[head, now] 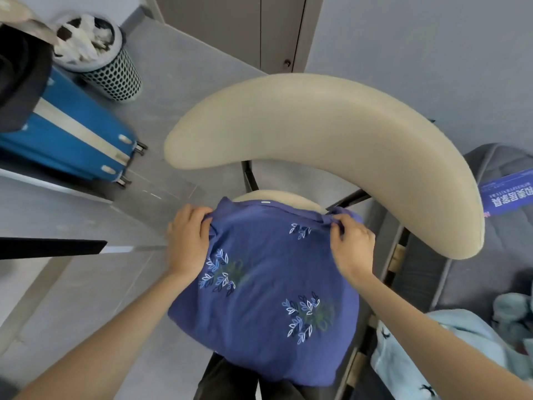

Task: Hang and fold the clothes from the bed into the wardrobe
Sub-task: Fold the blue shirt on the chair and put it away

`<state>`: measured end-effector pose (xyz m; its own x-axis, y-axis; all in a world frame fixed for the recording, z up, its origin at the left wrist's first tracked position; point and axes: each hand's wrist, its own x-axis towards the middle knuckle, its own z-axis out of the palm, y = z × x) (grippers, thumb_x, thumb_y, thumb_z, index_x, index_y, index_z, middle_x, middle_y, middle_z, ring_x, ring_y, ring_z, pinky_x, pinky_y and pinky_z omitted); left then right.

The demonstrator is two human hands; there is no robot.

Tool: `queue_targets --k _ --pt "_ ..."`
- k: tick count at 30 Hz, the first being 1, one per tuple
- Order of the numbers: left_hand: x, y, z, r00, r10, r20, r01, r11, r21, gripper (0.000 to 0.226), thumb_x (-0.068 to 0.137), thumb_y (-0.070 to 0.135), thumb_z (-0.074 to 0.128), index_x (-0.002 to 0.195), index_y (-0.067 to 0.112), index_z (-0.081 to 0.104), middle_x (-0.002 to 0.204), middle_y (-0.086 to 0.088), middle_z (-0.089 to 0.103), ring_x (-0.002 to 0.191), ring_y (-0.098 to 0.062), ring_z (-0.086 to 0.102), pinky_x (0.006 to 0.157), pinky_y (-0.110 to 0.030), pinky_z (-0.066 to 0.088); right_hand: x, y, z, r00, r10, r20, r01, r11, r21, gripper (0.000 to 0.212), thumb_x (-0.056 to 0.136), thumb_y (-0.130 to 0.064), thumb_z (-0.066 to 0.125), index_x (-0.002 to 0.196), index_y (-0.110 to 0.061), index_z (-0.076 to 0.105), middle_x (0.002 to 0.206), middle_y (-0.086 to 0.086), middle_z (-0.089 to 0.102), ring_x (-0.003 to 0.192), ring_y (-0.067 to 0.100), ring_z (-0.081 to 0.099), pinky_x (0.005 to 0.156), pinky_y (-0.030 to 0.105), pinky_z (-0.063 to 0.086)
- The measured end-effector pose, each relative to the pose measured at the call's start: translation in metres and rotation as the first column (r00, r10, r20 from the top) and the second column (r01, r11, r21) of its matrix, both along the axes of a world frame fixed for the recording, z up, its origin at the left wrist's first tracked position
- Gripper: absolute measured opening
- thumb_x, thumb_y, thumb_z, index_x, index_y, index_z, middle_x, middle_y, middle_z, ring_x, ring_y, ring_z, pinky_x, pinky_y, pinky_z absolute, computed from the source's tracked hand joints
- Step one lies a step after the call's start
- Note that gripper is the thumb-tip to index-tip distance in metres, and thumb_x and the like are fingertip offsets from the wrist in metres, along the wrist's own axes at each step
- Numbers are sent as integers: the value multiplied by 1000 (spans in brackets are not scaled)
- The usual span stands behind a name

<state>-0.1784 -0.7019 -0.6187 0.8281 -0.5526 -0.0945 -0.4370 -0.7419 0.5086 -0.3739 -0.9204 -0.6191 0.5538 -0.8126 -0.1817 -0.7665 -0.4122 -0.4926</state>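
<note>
A blue-purple garment (265,284) with white and blue leaf embroidery lies spread over the seat of a beige chair (331,140) in front of me. My left hand (187,243) grips the garment's upper left corner. My right hand (350,243) pinches its upper right edge near the chair's backrest. Both arms reach down from the bottom of the view. The garment's lower part hangs over the seat's front edge, above dark fabric that shows at the bottom.
A blue suitcase (72,134) stands at the left beside a perforated bin (115,73) full of crumpled items. The bed (461,255) with grey bedding lies at the right, with light blue clothes (418,356) on it. A closed door (259,30) is behind the chair.
</note>
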Motion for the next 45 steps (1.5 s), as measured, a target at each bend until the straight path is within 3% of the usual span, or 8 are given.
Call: queue_targets --k 5,10,20,27,31,35,41,45 --pt "-45 45 -26 960 -278 -41 280 937 209 22 79 -5 68 92 12 70 85 -5 60 78 -31 59 71 -35 34 -43 34 -25 943 264 -201 -238 960 145 6 91 -11 47 90 -13 52 77 8 61 68 32 54 57 37 40" --pt "-68 82 -45 915 -377 -144 403 839 366 35 60 -12 75 68 20 63 69 3 53 59 -22 55 62 -30 37 -80 47 -50 749 425 -508 -285 899 331 4 95 -20 41 99 -18 42 98 4 60 87 30 59 62 30 35" --pt "-84 76 -55 871 -303 -387 490 594 637 13 91 22 50 93 34 55 101 9 45 107 -15 49 90 -29 29 -88 54 -55 506 559 -657 -199 817 542 25 92 -23 42 116 -19 52 112 2 59 99 26 59 69 30 38" --pt "-97 24 -53 889 -401 -224 457 814 358 22 88 14 52 107 21 59 107 5 49 98 -19 49 81 -29 34 -67 35 -52 939 56 -339 13 980 198 10 93 -21 47 91 -16 56 99 0 58 95 22 51 65 34 47" --pt "-114 -17 -68 845 -492 -210 533 803 265 50 96 14 43 145 22 38 153 -1 29 141 -21 27 108 -34 28 -63 12 -70 954 -179 -240 230 951 206 34 94 -15 52 128 -14 49 133 7 46 125 25 37 88 34 41" --pt "-131 -48 -93 776 -587 -229 629 698 343 59 101 22 32 154 29 6 161 5 -7 148 -20 -7 120 -42 7 -65 -10 -88 967 -152 -204 198 953 229 43 97 -25 53 138 -17 44 146 5 39 137 26 27 110 40 30" --pt "-151 -66 -120 687 -657 -310 721 566 400 67 101 32 37 150 40 -8 156 8 -29 145 -23 -23 111 -67 3 -78 -24 -103 976 16 -217 17 988 150 10 99 -30 50 102 -20 50 91 -4 60 92 18 54 99 39 43" --pt "-154 -60 -128 680 -639 -360 727 520 449 70 101 40 36 147 44 -17 145 10 -43 144 -25 -26 105 -74 3 -100 -24 -101 986 -49 -158 69 990 123 14 103 -32 38 95 -21 40 80 -2 58 66 16 54 52 27 38"
